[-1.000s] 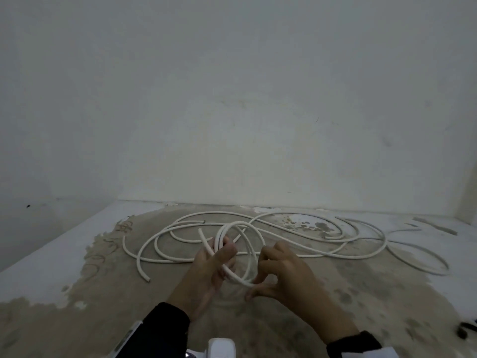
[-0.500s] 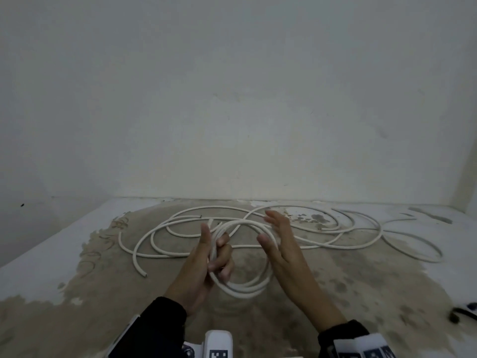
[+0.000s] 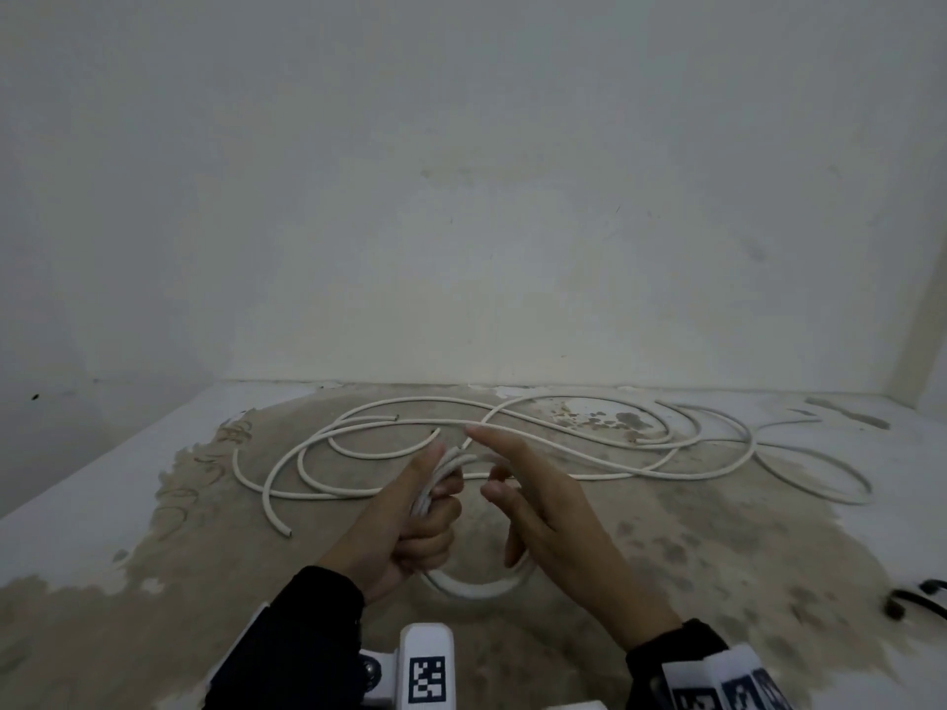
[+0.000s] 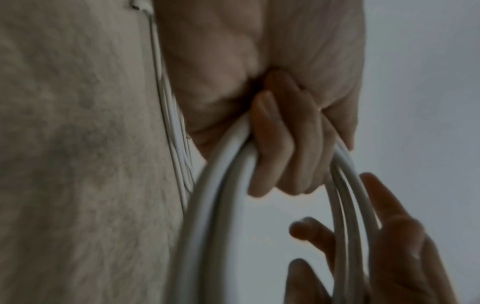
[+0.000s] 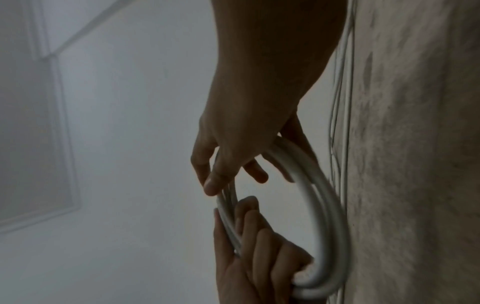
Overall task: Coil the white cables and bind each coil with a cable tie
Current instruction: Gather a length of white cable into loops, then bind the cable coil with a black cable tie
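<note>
A small coil of white cable (image 3: pixel 474 586) hangs upright in my left hand (image 3: pixel 433 512), whose fingers (image 4: pixel 280 144) curl tightly round several strands (image 4: pixel 207 205) while the thumb points up. My right hand (image 3: pixel 494 479) lies against the coil's right side with its fingers straight and spread, index pointing left. In the right wrist view its fingers (image 5: pixel 211 185) loosely touch the coil (image 5: pixel 330 216) without closing on it. The rest of the white cable (image 3: pixel 512 420) runs in loose loops over the table behind both hands.
The stained table (image 3: pixel 717 556) ends at a pale wall (image 3: pixel 461 248) just behind the loose loops. One free cable end (image 3: pixel 284 531) lies to the left of my hands. A black object (image 3: pixel 917 599) sits at the right edge.
My right hand let go of the loop, opened and now rests on the coil's right side. My left hand closed tighter round the gathered strands, which hang lower.
</note>
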